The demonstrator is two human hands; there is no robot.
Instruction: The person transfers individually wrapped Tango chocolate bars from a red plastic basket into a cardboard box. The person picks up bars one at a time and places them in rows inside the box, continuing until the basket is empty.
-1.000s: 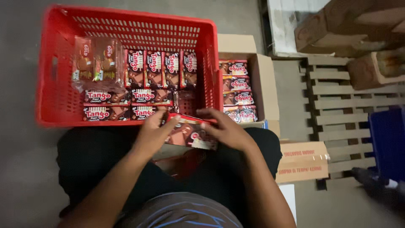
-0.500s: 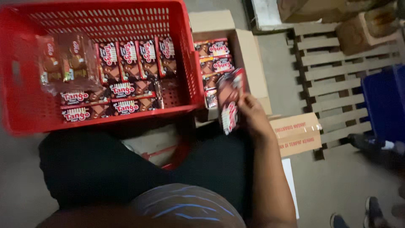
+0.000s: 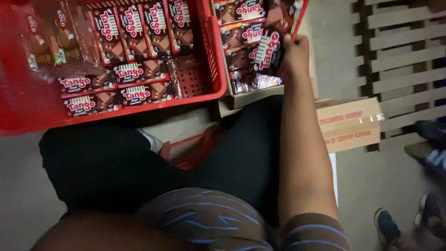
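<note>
wafer packets (image 3: 278, 42), brown and red, were gripped in the person's right hand (image 3: 295, 53), whose fingers were clenched around them over the open cardboard box (image 3: 246, 100). taking that box as the mark and going from the left: farthest left of it sat a red plastic crate (image 3: 213, 56), its wall touching the box's side. inside the crate, a clear bag of round biscuits (image 3: 51, 42) lay at the far left, then rows of the same brown wafer packs (image 3: 134, 32) stood and lay flat toward the box. in the box itself more wafer packs (image 3: 241, 35) were stacked, just beside the hand. below the box were the person's dark trousers (image 3: 111, 162) and a striped brown shirt (image 3: 209, 223). right of the box lay a smaller cardboard carton (image 3: 350, 123), and beyond it a wooden pallet (image 3: 399, 51). the left hand was out of sight, so i could not tell its fingers.
</note>
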